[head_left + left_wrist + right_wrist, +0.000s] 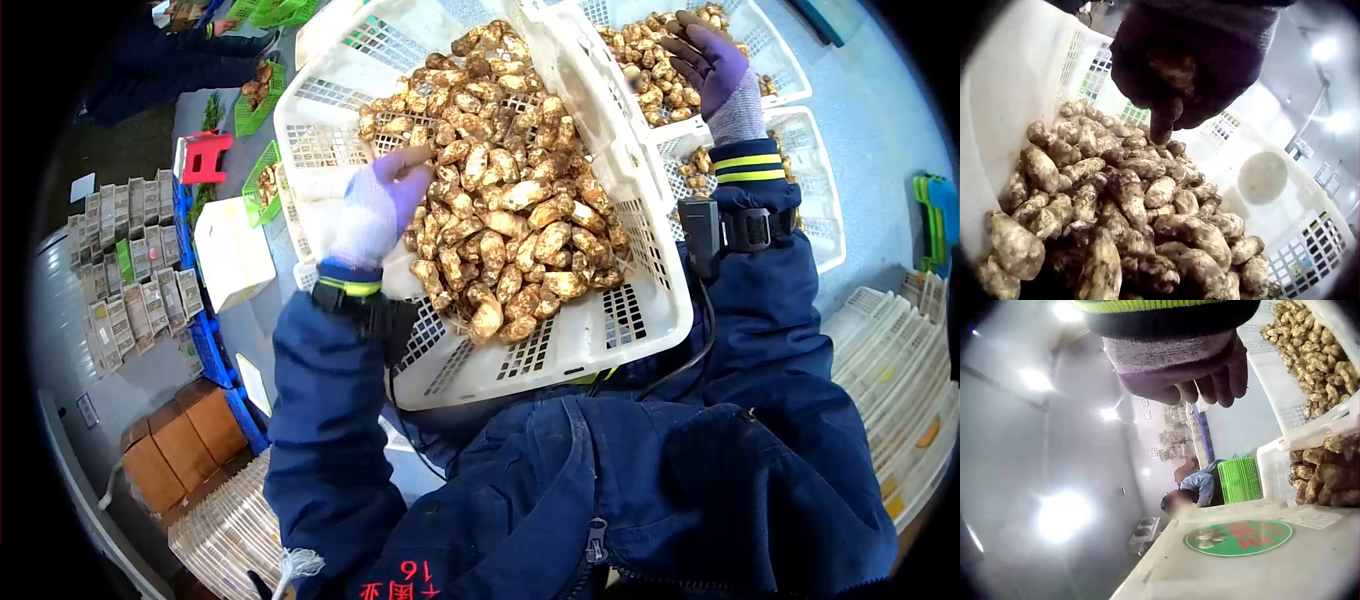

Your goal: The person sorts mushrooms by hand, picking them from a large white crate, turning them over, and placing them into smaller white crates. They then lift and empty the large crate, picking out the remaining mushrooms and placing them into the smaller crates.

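1. Large white basket [560, 372], slatted plastic, directly before the wearer. Holds a heap of soil-streaked tubers [520, 195], brown and cream, mostly elongated.
2. Left hand [385, 205], in a pale glove with purple on the fingers, is inside the basket's left side, beside the heap. Fingers and thumb bent toward the tubers. Left wrist view has it dark above the heap, a brownish patch at the palm; cannot tell whether that is a tuber or dirt, nor whether anything is gripped.
3. Right hand [712, 75], gloved alike, open, palm up, fingers loosely bent and apart, nothing held. Raised over the far-right white basket [795, 92], which also holds tubers.
4. Right-hand white basket [825, 205], beside the far-right one, has a few more tubers, partly hidden by the right forearm.
5. Left of the large basket: green baskets [246, 122], a red stool [208, 155], a white box [232, 250].
6. Lower left, cardboard boxes [180, 450]. Right edge, stacked white crates [880, 365].
7. Right wrist view: white panel with an oval green label [1239, 539]; beyond it, a person in blue [1200, 486] beside a green basket.
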Demonstrator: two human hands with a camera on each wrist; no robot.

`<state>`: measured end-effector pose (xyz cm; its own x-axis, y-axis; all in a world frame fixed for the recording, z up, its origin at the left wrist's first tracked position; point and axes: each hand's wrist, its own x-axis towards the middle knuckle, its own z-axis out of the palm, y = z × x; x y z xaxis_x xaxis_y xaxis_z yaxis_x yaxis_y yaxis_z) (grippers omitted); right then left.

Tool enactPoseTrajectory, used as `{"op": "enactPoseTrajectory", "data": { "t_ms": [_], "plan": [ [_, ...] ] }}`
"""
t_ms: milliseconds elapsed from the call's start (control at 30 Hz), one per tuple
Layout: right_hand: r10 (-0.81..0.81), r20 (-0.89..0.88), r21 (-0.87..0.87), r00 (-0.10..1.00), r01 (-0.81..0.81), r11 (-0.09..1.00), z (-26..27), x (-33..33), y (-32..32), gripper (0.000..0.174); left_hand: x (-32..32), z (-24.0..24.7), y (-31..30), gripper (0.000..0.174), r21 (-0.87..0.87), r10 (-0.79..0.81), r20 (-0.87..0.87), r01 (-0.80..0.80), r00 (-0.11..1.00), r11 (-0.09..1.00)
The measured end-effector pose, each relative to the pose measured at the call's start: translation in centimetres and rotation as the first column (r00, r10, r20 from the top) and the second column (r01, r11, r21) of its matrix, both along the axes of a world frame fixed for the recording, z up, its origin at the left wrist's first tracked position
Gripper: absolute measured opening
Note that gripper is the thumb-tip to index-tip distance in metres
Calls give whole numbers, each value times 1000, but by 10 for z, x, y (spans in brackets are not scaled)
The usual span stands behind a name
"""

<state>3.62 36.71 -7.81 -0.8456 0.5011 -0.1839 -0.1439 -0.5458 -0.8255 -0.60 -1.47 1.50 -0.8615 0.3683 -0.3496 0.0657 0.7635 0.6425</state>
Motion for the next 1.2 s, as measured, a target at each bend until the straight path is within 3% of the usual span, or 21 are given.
{"op": "enactPoseTrajectory", "data": {
  "t_ms": [67,100,167,300,400,433,500,533,567,633,667,767,900,933,1033,1133,1167,1200],
  "plan": [
    [3,-1,13,1000,-3,1000,6,2,-2,31,-13,-14,13,31,-6,45,65,-44,997,999],
    [-4,15,17,1000,4,1000,7,2,-1,30,-12,-21,20,32,-77,-36,33,38,999,996],
    [-19,47,22,999,18,1000,10,1,-1,30,-12,-42,24,34,-229,-166,-353,87,921,970],
    [6,20,21,1000,-7,1000,19,5,-4,28,13,-29,35,39,-70,5,-59,-9,998,998],
    [-28,47,21,999,27,999,11,-2,-3,24,42,-6,59,42,-47,-389,-167,387,906,921],
    [-33,42,32,999,31,999,10,-3,-3,24,45,-29,59,41,-214,-494,-239,451,836,867],
    [-6,13,24,1000,5,1000,12,-1,0,26,41,-32,63,38,-277,-528,-197,469,826,839],
    [3,-11,27,1000,-2,1000,11,2,3,26,43,-29,60,40,-168,-426,-122,405,896,899],
    [18,-30,26,999,-17,1000,13,5,1,27,40,-21,60,42,-71,-317,100,324,943,943],
    [14,-32,24,999,-14,1000,20,11,-1,28,44,-1,52,43,255,-115,466,-9,877,967],
    [16,-42,22,999,-15,1000,22,14,-2,28,47,-2,45,44,350,-85,438,-82,895,933],
    [38,-43,26,998,-37,999,24,12,-1,28,52,4,30,45,506,-156,445,-104,882,856],
    [33,-17,36,999,-33,999,31,12,-3,29,65,6,27,50,566,-56,486,-265,872,780],
    [25,-22,47,999,-24,999,34,15,-4,30,62,11,26,51,567,-115,482,-208,869,797],
    [35,-81,136,996,-24,990,43,22,-2,35,62,9,24,50,659,-131,586,-377,800,651],
    [68,-197,170,978,-35,985,98,52,-28,40,66,18,25,46,715,-242,672,-530,699,456],
    [-9,-228,256,974,69,964,122,63,-52,33,68,21,26,45,726,-279,675,-550,683,413],
    [108,-270,355,957,-6,935,117,68,-52,36,71,22,25,45,726,-258,670,-544,696,420]
  ]
}}
